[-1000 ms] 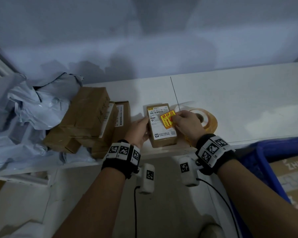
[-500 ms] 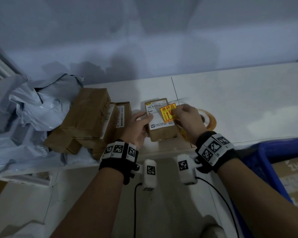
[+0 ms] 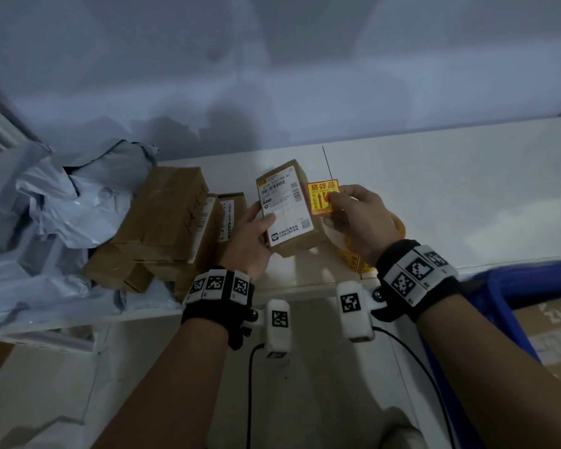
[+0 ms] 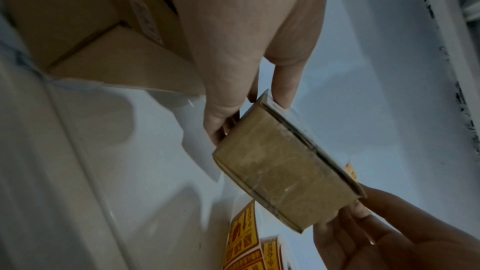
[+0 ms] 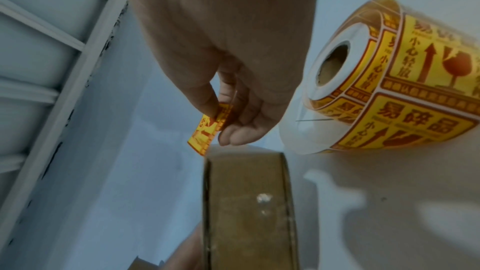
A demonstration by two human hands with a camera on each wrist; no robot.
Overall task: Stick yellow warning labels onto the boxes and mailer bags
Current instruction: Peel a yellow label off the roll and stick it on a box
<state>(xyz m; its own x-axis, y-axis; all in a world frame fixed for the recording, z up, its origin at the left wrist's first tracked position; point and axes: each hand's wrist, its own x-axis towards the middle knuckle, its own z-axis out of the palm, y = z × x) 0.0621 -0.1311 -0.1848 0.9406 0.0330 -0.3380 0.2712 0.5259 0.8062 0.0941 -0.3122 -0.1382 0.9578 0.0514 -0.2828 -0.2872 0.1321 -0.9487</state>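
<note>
A small cardboard box [image 3: 289, 209] with a white shipping label is lifted off the table and tilted. My left hand [image 3: 266, 222] grips its left side, thumb on top. In the left wrist view the box [image 4: 280, 171] is seen from its end, the left hand [image 4: 246, 48] above it. My right hand [image 3: 332, 199] pinches a yellow warning label [image 3: 321, 197] at the box's upper right edge. In the right wrist view the label [image 5: 207, 130] hangs just over the box [image 5: 246, 202]; whether they touch is unclear. The roll of yellow labels [image 5: 389, 79] lies on the table under my right hand.
A stack of cardboard boxes [image 3: 162, 222] stands left of the held box, with crumpled grey mailer bags [image 3: 62, 205] beyond it. A blue crate [image 3: 531, 303] holding a carton sits low at the right. The white table [image 3: 450, 189] runs along a wall.
My left hand has lifted the box off the table and tilted it. The yellow label moved from over the shipping label to the box's right edge, still pinched by my right hand.
</note>
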